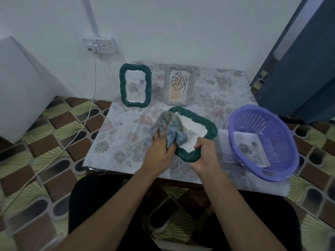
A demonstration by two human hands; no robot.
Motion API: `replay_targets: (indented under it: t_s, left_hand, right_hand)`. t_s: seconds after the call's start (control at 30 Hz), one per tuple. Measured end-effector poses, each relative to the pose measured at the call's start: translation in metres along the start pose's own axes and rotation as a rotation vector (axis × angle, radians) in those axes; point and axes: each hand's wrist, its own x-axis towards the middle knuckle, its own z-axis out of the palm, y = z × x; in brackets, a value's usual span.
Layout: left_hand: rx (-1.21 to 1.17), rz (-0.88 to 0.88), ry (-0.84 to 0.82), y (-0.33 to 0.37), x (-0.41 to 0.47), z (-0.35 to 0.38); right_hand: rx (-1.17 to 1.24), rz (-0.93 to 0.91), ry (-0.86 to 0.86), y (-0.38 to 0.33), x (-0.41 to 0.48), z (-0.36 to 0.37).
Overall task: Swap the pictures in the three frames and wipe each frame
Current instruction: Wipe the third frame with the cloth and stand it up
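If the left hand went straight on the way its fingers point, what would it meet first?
The left hand presses the cloth on the near green frame. Straight on, it would probably cross that frame's far rim first, then reach the pale frame with the leaf drawing. Depth is unclear.

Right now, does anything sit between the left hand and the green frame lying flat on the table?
Only the blue-grey cloth, which the left hand presses onto the left side of the green frame. The right hand grips its near edge directly; nothing else visible intervenes.
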Motion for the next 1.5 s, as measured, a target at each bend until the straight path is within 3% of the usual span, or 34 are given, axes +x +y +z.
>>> replay_targets:
  t_s: [0.13,0.37,0.7,0.9,1.03,1.17,1.33,1.5]
  left_hand:
    - [-0.098,0.119,-0.047,0.026,-0.031,0.011]
    - [0.089,0.235,-0.124,0.004,-0.02,0.002]
    - [0.117,0.051,0.176,-0.009,0.011,-0.013]
    - [-0.127,0.056,0.078,0.024,-0.03,0.012]
    - [-0.052,0.218,-0.017,0.019,-0.044,0.017]
    - [0.068,0.356,0.1,0.0,-0.029,0.014]
    - [0.044,0.052,0.177,-0.002,-0.003,-0.008]
    - [-0.015,-0.062,0.148,-0.014,0.024,-0.037]
  right_hand:
    - [0.007,0.008,0.041,-0.002,0.009,0.007]
    - [0.066,-0.007,-0.008,-0.005,0.006,0.001]
    - [0.061,0.011,-0.037,0.005,-0.001,-0.001]
    - [0.069,-0.019,0.04,0.002,0.011,0.001]
    - [0.053,-0.028,0.001,-0.002,0.016,-0.006]
    - [0.092,-0.03,-0.033,-0.004,0.012,-0.006]
    - [0.07,-0.023,-0.05,-0.002,0.0,-0.006]
    - [-0.073,0.067,-0.075,0.0,-0.006,-0.012]
